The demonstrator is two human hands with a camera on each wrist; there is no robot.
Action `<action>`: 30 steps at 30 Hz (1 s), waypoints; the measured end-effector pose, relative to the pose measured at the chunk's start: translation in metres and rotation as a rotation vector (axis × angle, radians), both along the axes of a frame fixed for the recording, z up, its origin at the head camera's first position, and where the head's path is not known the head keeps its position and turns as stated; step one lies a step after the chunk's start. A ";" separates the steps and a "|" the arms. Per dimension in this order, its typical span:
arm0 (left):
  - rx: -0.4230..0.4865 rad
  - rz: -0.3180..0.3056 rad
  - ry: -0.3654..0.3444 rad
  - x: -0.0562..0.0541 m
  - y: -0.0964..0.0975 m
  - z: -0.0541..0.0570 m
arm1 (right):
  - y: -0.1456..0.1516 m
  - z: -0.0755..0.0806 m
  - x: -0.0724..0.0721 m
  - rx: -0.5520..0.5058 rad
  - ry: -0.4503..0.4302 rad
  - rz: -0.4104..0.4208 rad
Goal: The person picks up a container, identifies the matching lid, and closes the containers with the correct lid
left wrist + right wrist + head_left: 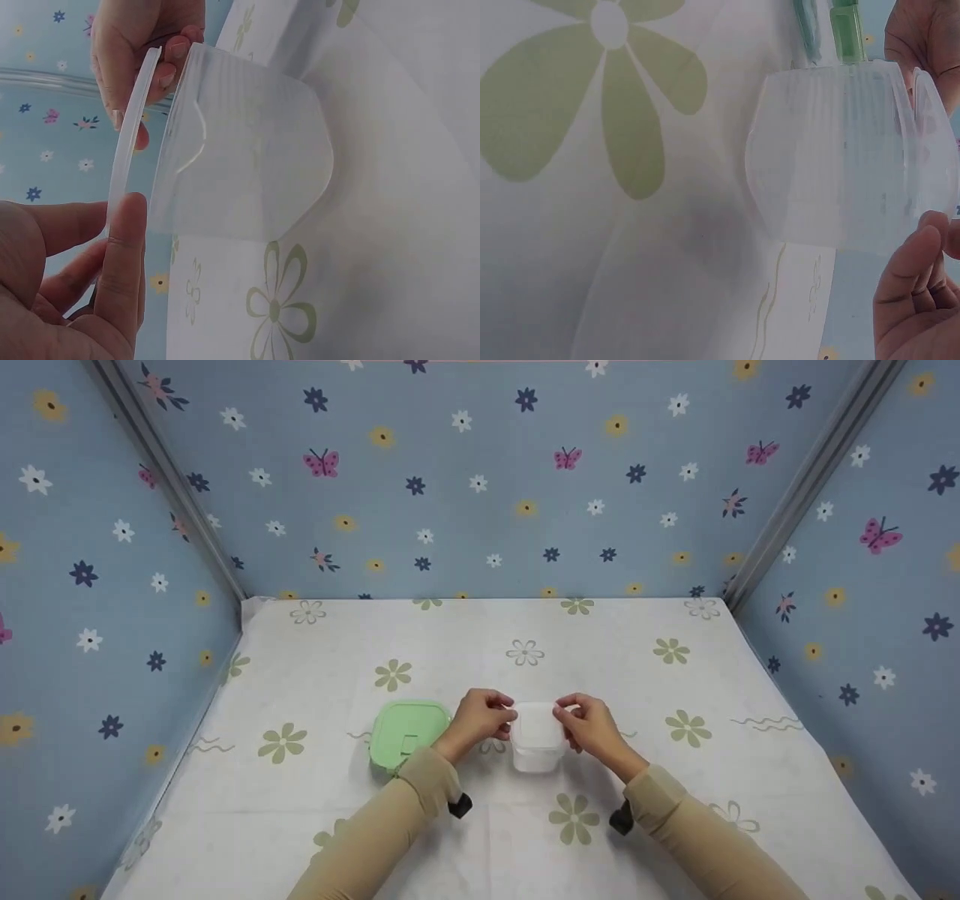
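Note:
A translucent plastic container (536,761) stands on the table in front of me. Just over its mouth is a white lid (538,725), held by its two side edges. My left hand (484,716) pinches the lid's left edge between thumb and fingers. At the opposite edge my right hand (589,727) pinches it the same way. In the left wrist view a gap shows between the lid (129,142) and the rim of the container (240,150). The right wrist view has the container (825,154) side-on, with the lid (934,142) tilted over its rim.
A green lidded box (409,727) stands to the left, beside my left forearm. The table (480,630) has a white flowered cloth. Blue patterned walls (480,495) enclose its back and sides.

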State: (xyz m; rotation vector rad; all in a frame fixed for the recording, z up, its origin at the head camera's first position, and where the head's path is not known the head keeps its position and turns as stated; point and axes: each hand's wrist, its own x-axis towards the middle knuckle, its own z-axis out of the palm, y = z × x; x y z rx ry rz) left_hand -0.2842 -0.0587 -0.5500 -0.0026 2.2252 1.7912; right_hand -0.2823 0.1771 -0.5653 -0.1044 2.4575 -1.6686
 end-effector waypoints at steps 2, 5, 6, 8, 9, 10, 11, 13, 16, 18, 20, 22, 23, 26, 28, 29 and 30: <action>-0.010 -0.006 -0.003 0.001 0.001 -0.002 | 0.001 -0.001 0.002 0.009 -0.002 -0.001; -0.019 -0.011 -0.003 0.001 0.001 -0.005 | 0.002 -0.003 0.004 0.021 0.002 -0.007; -0.021 -0.012 -0.002 0.001 0.001 -0.006 | 0.002 -0.004 0.004 0.025 0.004 -0.006; -0.028 -0.014 -0.004 0.002 0.001 -0.008 | 0.002 -0.005 0.004 0.035 0.004 -0.008; -0.034 -0.015 -0.005 0.002 0.001 -0.008 | 0.002 -0.006 0.004 0.041 0.003 -0.010; -0.044 -0.016 -0.007 0.003 0.001 -0.009 | 0.002 -0.007 0.005 0.046 0.000 -0.010; -0.053 -0.017 -0.008 0.003 0.002 -0.009 | 0.002 -0.008 0.005 0.051 -0.002 -0.011; -0.067 -0.017 -0.009 0.004 0.002 -0.010 | 0.002 -0.010 0.005 0.060 -0.001 -0.014; -0.077 -0.014 -0.007 0.004 0.002 -0.010 | 0.002 -0.011 0.005 0.060 0.005 -0.014; -0.077 -0.011 -0.009 0.004 0.003 -0.010 | 0.002 -0.012 0.005 0.059 0.011 -0.014; -0.075 -0.010 -0.011 0.004 0.003 -0.010 | 0.002 -0.012 0.005 0.055 0.015 -0.014; -0.071 -0.008 -0.013 0.004 0.003 -0.010 | 0.002 -0.013 0.005 0.054 0.019 -0.015; -0.066 -0.008 -0.013 0.004 0.003 -0.009 | 0.002 -0.013 0.005 0.055 0.020 -0.016; -0.044 -0.006 -0.010 0.005 0.004 -0.009 | 0.002 -0.012 0.006 0.049 0.019 -0.014; -0.032 -0.007 -0.009 0.004 0.004 -0.010 | 0.003 -0.012 0.006 0.046 0.011 -0.011; -0.032 -0.009 -0.010 0.004 0.004 -0.010 | 0.003 -0.013 0.006 0.043 0.007 -0.009; -0.032 -0.012 -0.013 0.004 0.004 -0.010 | 0.003 -0.013 0.006 0.042 0.004 -0.008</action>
